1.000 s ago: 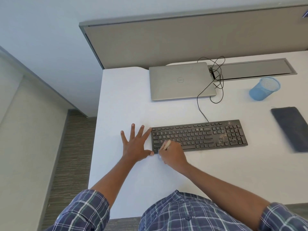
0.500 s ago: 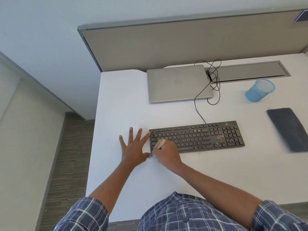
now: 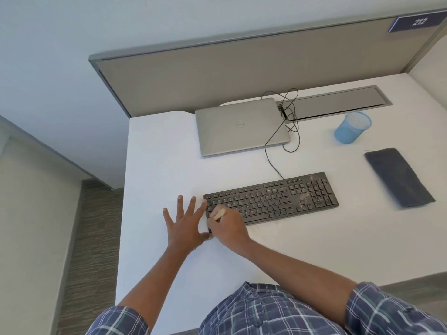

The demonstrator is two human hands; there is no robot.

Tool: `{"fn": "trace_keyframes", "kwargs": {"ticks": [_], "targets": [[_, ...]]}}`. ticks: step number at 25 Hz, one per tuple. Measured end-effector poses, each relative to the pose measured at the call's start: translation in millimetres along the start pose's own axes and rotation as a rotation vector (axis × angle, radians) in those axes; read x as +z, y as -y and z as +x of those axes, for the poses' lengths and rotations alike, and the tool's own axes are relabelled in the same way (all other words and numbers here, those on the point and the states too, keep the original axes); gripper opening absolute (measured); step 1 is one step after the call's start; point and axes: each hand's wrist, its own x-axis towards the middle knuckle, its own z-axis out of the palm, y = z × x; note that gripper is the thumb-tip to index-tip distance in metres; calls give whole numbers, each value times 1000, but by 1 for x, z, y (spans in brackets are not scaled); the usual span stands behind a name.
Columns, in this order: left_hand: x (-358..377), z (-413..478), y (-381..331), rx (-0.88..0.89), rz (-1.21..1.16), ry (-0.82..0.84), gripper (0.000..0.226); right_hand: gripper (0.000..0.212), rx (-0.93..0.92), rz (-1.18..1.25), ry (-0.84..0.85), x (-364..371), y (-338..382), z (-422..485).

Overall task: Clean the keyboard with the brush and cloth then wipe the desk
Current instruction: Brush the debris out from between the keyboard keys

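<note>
Probably brush (image 3: 219,214), mostly behind right hand (image 3: 228,229)

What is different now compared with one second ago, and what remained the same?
The right hand, gripping the pale wooden brush, slid slightly toward the left end of the black keyboard. Nothing was picked up or released. The left hand stays spread flat on the white desk; the silver laptop, blue mesh cup and dark folded cloth did not move.

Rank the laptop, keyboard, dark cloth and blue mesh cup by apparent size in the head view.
1-2. The laptop and keyboard: too close to rank; the keyboard looks longer, the laptop deeper and farther away.
3. The dark cloth.
4. The blue mesh cup.
</note>
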Motion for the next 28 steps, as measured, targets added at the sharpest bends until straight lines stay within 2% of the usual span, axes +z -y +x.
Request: {"fn": "trace_keyframes", "kwargs": {"ticks": [8, 12, 16, 19, 23, 25, 28], "targets": [[-15, 5, -8, -14, 65, -8, 107, 12, 74, 5, -113, -50, -51, 1], [-22, 6, -20, -42, -14, -41, 97, 19, 175, 96, -233, -91, -89, -5], [-22, 7, -33, -60, -15, -63, 92, 13, 262, 98, -379, -142, -123, -14], [-21, 6, -36, -87, -34, -71, 96, 11, 344, 142, -437, -172, -142, -18], [-15, -5, -48, -144, -126, -65, 109, 9, 313, 176, -421, -199, -150, -23], [-10, -9, -61, -137, -181, -117, 104, 6, 275, 239, -387, -215, -146, -23], [-7, -11, -95, -47, -283, -204, 85, 11, 212, 371, -289, -239, -132, -8]]}}
